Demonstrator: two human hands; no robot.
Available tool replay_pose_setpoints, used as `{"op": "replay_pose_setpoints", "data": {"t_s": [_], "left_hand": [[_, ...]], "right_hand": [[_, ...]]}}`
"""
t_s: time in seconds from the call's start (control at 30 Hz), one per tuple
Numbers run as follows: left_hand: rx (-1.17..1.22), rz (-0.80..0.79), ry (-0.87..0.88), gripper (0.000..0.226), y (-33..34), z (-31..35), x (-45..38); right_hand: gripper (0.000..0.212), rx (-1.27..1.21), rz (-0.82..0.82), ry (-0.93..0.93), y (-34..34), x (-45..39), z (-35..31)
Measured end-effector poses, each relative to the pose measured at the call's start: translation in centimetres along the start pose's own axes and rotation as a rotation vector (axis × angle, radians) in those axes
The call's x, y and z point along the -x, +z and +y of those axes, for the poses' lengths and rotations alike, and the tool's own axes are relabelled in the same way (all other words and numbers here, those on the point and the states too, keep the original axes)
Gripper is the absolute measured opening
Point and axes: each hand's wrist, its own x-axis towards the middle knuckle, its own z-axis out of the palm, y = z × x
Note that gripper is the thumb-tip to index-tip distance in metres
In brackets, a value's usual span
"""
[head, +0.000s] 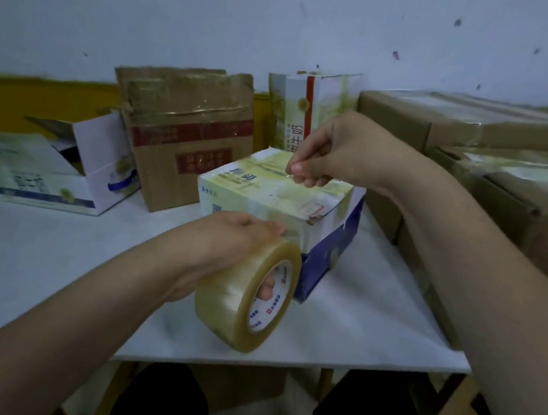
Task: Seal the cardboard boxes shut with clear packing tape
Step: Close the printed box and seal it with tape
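A white and blue printed box (266,203) stands on the white table (51,266) in front of me, its top flaps closed and glossy with tape. My left hand (227,239) grips a big roll of clear packing tape (248,290) just in front of the box's near face, a finger showing through the roll's core. My right hand (327,155) hovers over the far part of the box top with curled fingers, pinching something thin and clear that I cannot make out.
A brown taped carton (187,141) stands behind the box, and a tall white carton (305,111) leans at the wall. An open white box (64,164) lies at the left. Stacked brown cartons (513,160) fill the right side. My knees show under the table edge.
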Motion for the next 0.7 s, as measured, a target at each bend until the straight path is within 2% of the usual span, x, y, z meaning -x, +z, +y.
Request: {"op": "replay_pose_setpoints", "data": {"t_s": [0.13, 0.23, 0.3, 0.33, 0.43, 0.47, 0.53, 0.57, 0.7], "left_hand": [[-0.006, 0.030, -0.027, 0.025, 0.4, -0.3, -1.2], [0.041, 0.013, -0.054, 0.024, 0.9, -0.8, -2.1], [0.060, 0.014, -0.047, 0.026, 1.1, -1.3, -2.9], [0.064, 0.025, -0.038, 0.028, 1.1, -1.6, -3.3], [0.068, 0.028, -0.040, 0.032, 1.3, -1.9, -3.9], [0.082, 0.015, -0.048, 0.033, 1.4, -1.9, -3.9], [0.105, -0.005, -0.054, 0.036, 1.5, -1.9, -3.8], [0.113, -0.010, -0.047, 0.035, 1.5, -1.9, -3.8], [0.161, -0.007, -0.029, 0.036, 1.5, -2.3, -4.2]], "right_hand": [[0.006, 0.055, -0.075, 0.069, 0.5, -1.5, 2.3], [0.008, 0.068, -0.031, 0.071, 1.6, -1.3, 3.9], [0.016, 0.161, 0.025, 0.015, 2.5, -0.6, 4.4], [0.028, 0.256, 0.050, -0.019, 2.9, -0.3, 4.6], [0.085, 0.651, 0.145, -0.012, 2.7, 0.3, 5.0], [0.092, 0.731, 0.206, -0.008, 2.4, 0.5, 5.0], [0.085, 0.710, 0.263, -0.085, 2.5, 1.0, 4.8], [0.078, 0.634, 0.232, -0.130, 3.1, 1.4, 4.9], [0.065, 0.544, -0.019, -0.165, 6.8, 2.2, 6.0]]}}
